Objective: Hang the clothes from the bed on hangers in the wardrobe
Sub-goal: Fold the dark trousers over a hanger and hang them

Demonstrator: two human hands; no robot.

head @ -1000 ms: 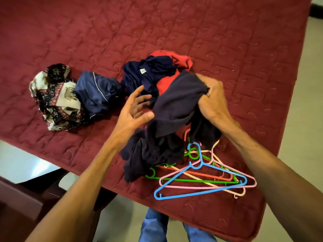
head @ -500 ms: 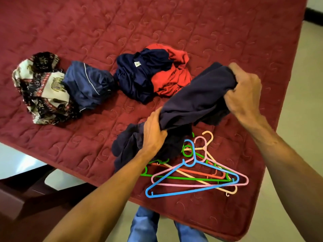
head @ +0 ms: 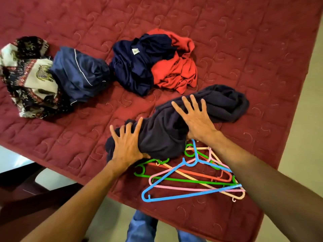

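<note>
My left hand (head: 126, 145) lies flat, fingers spread, on the near left end of the dark navy garment (head: 188, 119) on the bed (head: 244, 49). My right hand (head: 195, 119) presses its middle, fingers splayed, just beyond the hangers (head: 188, 179).

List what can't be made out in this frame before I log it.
- Head view: the dark navy garment is bunched under the left hand and right hand, so its type is unclear.
- The hangers overlap and lie partly under that garment, so the count is uncertain.
- The patterned cloth is cut off by the left edge.
- The white tag is too small to read.
- The wardrobe is out of frame.
</note>
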